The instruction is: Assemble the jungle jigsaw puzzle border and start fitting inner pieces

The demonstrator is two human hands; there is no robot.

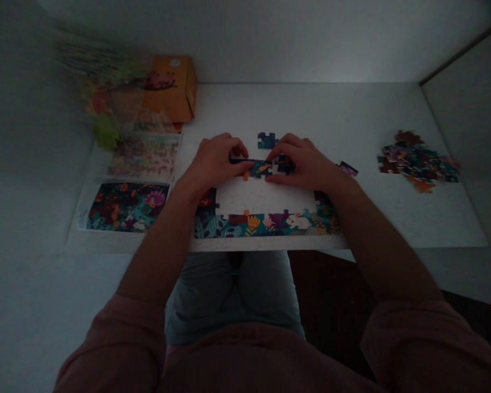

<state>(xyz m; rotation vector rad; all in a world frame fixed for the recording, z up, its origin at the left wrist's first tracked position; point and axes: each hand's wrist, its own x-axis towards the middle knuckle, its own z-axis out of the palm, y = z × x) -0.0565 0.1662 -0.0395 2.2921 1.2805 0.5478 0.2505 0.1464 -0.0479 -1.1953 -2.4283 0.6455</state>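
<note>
A partly joined jigsaw border point(233, 226) lies along the table's front edge, with a white rabbit on its lower row. At its upper side, a short strip of dark jigsaw pieces point(262, 167) sits between my hands. My left hand point(215, 159) has its thumb on the strip's left part, fingers curled at its top edge. The thumb and forefinger of my right hand point(300, 161) pinch around the strip's right end. Another dark jigsaw piece point(285, 163) lies partly under my right hand. Just above, a loose blue piece point(266, 140) touches or nearly touches the right fingertips.
A heap of loose pieces point(419, 161) lies at the right of the white table point(327, 109). A purple piece point(348, 168) is beside my right wrist. On the left are a printed picture point(126, 207), a paler sheet point(147, 155), an orange box point(172, 90) and a blurred clear plastic bag point(126, 103).
</note>
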